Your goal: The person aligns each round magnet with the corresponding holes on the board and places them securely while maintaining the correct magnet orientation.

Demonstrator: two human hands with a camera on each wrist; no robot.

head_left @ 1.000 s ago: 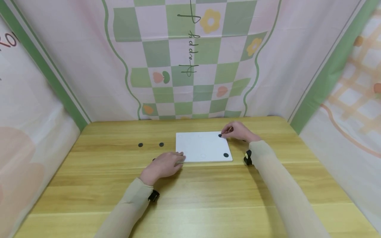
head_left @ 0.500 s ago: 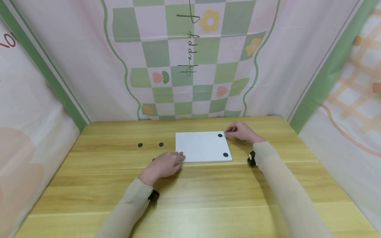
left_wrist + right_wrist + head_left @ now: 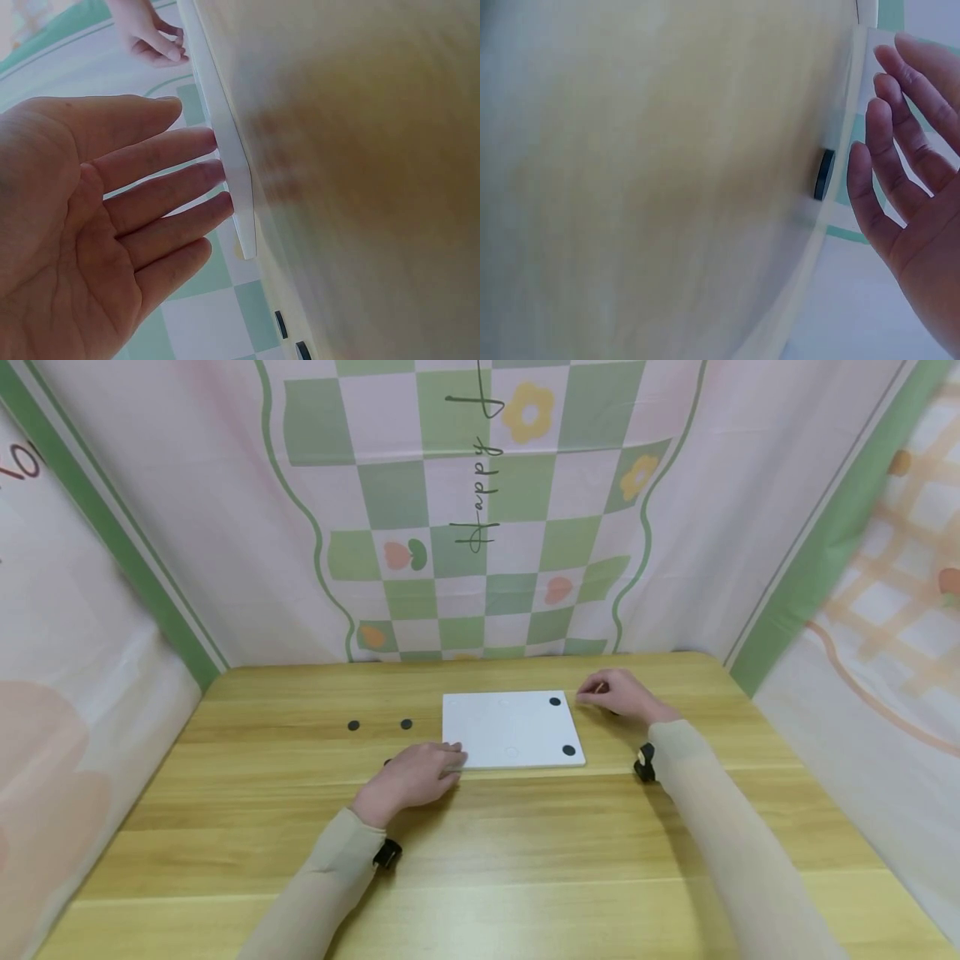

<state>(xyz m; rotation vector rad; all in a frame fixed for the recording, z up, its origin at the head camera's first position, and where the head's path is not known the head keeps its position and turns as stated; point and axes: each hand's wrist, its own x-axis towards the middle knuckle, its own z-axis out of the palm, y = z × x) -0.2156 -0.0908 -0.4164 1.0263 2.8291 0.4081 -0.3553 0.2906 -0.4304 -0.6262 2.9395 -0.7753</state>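
A white rectangular board (image 3: 491, 727) lies on the table, with faint circle outlines on it. Two black discs are on its right side, one at the far corner (image 3: 555, 702) and one at the near corner (image 3: 569, 750). My left hand (image 3: 416, 774) rests its fingertips on the board's near left corner; the left wrist view shows those fingers (image 3: 176, 184) extended. Off the board's right edge, my right hand (image 3: 617, 693) hovers with loosely bent fingers and nothing between them. Below it sits another black disc (image 3: 823, 175), mostly hidden by the hand in the head view.
On the wooden table (image 3: 495, 860), left of the board, lie a black disc (image 3: 354, 725) and a second disc (image 3: 407, 724). A third disc (image 3: 387, 762) is partly covered by my left hand. A patterned curtain (image 3: 480, 527) hangs behind the table.
My right hand has let go of the disc at the board's far right corner and moved right, off the board. The left hand has stayed in place.
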